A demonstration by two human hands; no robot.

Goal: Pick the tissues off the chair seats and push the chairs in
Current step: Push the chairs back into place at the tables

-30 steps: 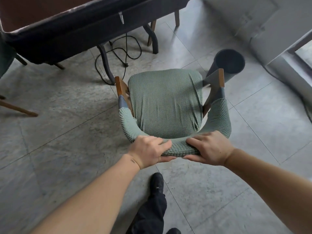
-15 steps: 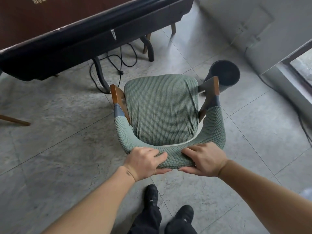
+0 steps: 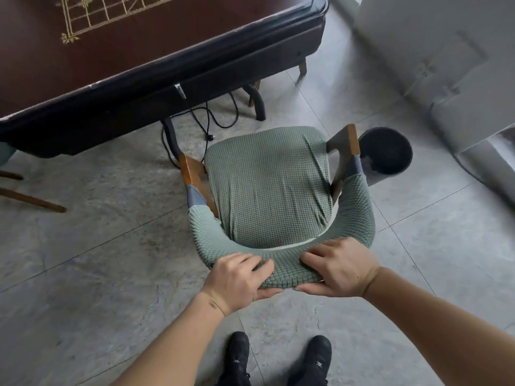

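A chair [image 3: 267, 185] with a green textured cover and wooden arm ends stands on the tiled floor, facing a dark brown table [image 3: 111, 45]. Its seat is bare; no tissue shows on it. My left hand [image 3: 237, 277] and my right hand [image 3: 337, 267] both grip the curved top of the backrest, fingers over the top and thumbs underneath. The chair's front edge is a short way from the table's padded rim.
A black round bin [image 3: 386, 151] sits just right of the chair. A black cable [image 3: 211, 118] lies on the floor by the table's curved legs. Another chair's wooden legs [image 3: 33, 199] show at far left. A white wall and cabinet [image 3: 446, 65] stand at right. My black shoes [image 3: 239, 358] are below.
The chair has moved forward toward the table with both hands still gripping the backrest. I have stepped forward; both shoes are now in view and more of the tabletop shows.
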